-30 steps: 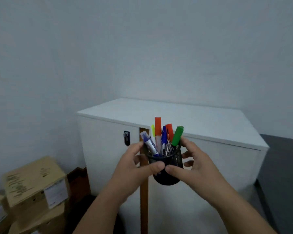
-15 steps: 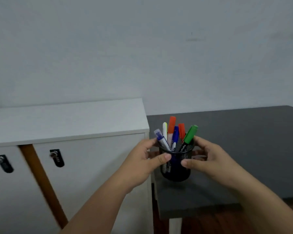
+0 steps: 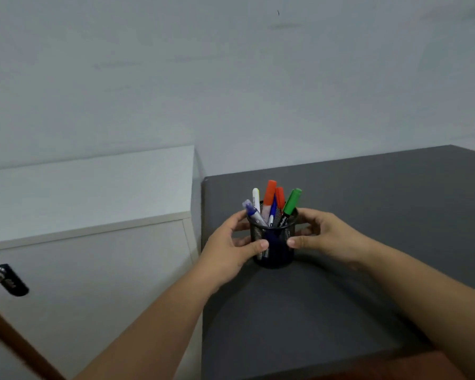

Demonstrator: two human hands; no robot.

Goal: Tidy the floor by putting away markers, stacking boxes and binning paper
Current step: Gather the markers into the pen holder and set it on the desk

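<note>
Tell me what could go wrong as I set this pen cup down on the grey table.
The mesh cup sits near the grey table's left edge, beside the gap to the white cabinet; a nudge from the left hand on release might tip it off. The green marker leans outward, so the right hand could snag it.

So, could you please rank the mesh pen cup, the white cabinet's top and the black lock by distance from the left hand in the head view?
1. Mesh pen cup: touching the left hand, held on its right side.
2. White cabinet's top: left of the hand, beyond the grey table edge.
3. Black lock: far left, on the cabinet front.
</note>
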